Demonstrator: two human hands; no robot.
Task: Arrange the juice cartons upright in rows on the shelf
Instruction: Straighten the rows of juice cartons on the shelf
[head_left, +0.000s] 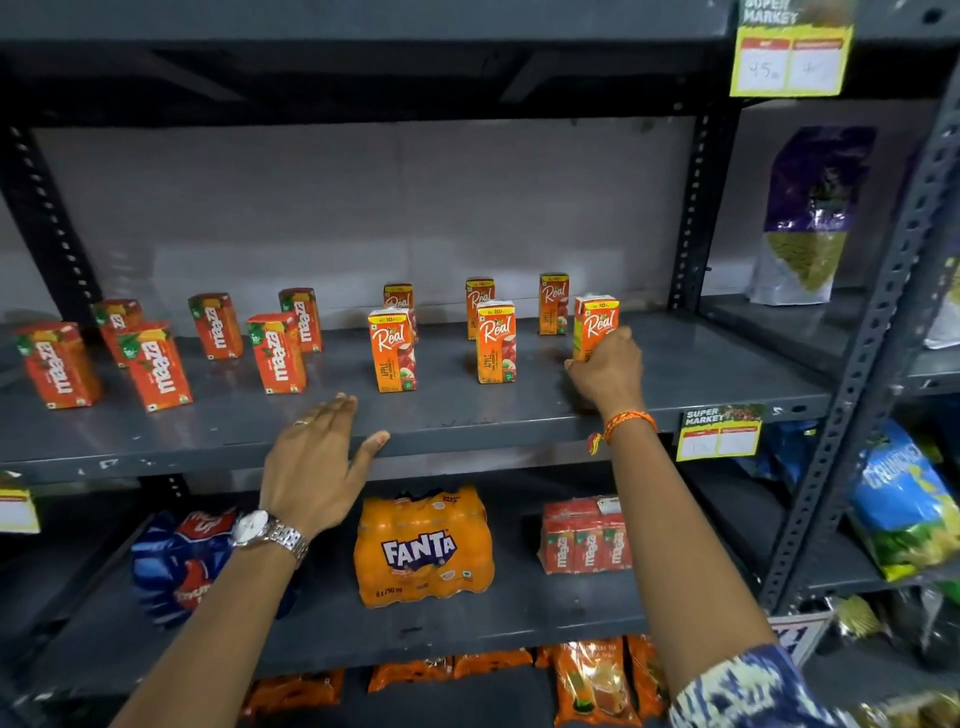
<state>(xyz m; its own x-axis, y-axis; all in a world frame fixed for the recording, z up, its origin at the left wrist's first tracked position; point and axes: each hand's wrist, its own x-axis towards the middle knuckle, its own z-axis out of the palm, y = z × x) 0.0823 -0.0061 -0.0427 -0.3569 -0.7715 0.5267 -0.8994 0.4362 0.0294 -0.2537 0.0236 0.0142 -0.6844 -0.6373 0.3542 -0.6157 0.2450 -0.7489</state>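
On the left of the shelf (467, 415) six Maaza cartons (156, 364) stand upright. Your left hand (317, 462) hovers flat with fingers spread at the near edge. Further right, your right hand (608, 371) grips the nearest right Real carton (596, 323), upright.

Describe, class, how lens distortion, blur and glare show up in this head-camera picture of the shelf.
Head view: wide-angle bending bows the shelf edge and tilts the Maaza cartons at left; the corners blur, smearing the price tag; soft glare patches sit on the grey shelf surface; the Real cartons mid-frame stay sharp.
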